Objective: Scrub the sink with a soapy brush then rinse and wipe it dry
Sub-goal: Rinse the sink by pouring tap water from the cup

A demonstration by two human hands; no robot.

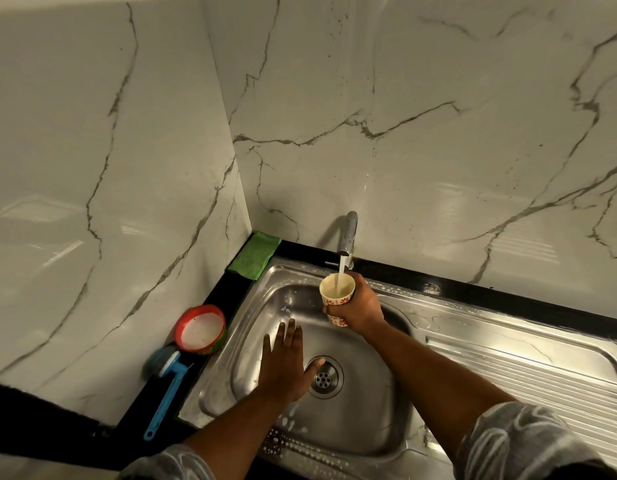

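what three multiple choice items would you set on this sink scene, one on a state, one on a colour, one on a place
1. What is the tap doing? A) off B) running into the cup C) only dripping
2. What colour is the brush handle? A) blue B) red C) yellow
3. Where is the green cloth? A) in the cup B) under the brush C) on the counter, in the corner behind the sink

Answers: 1 B, a steady stream falls into the cup the right hand holds; 2 A, the handle beside the sink is blue; 3 C, it lies flat there, apart from both.
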